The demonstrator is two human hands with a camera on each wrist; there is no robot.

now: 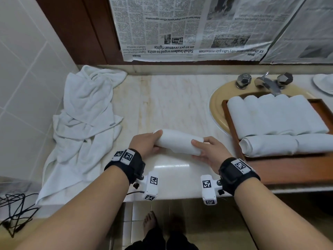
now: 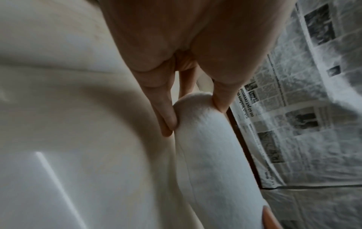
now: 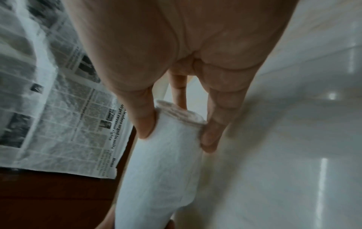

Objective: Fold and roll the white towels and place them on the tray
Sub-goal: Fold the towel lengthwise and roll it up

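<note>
Left hand [image 1: 146,142] clamped on the left end of a rolled white towel [image 1: 178,142], fingers [image 2: 166,114] curled on one side and thumb on the other, pinching the rounded end. Right hand [image 1: 209,150] holding the right end of the same roll, fingers [image 3: 211,134] and thumb pressed against both sides, just below the layered edge of the cloth. Roll lying across the pale marble table [image 1: 171,98], near the front edge, soft and thick, shaped as a short cylinder with a small fold hanging under the middle.

To the right, very near the right hand, a brown wooden tray [image 1: 232,120] with a raised rim, set over a beige round sink [image 1: 216,109]. On the tray, a row of finished towel rolls [image 1: 275,114] side by side, and in front of them two more rolls [image 1: 286,144] lying crosswise, touching the row. Behind the tray, a metal tap [image 1: 268,83] with two faceted knobs.

To the left, well apart from the hands, a heap of unfolded white towels [image 1: 84,123], crumpled and hanging over the table edge. Behind, sheets of newspaper [image 1: 180,27] hung upside down on the wall, beside a dark wooden panel [image 1: 75,27] and white tiles [image 1: 23,60]. Black cables [image 1: 14,212] at the lower left
</note>
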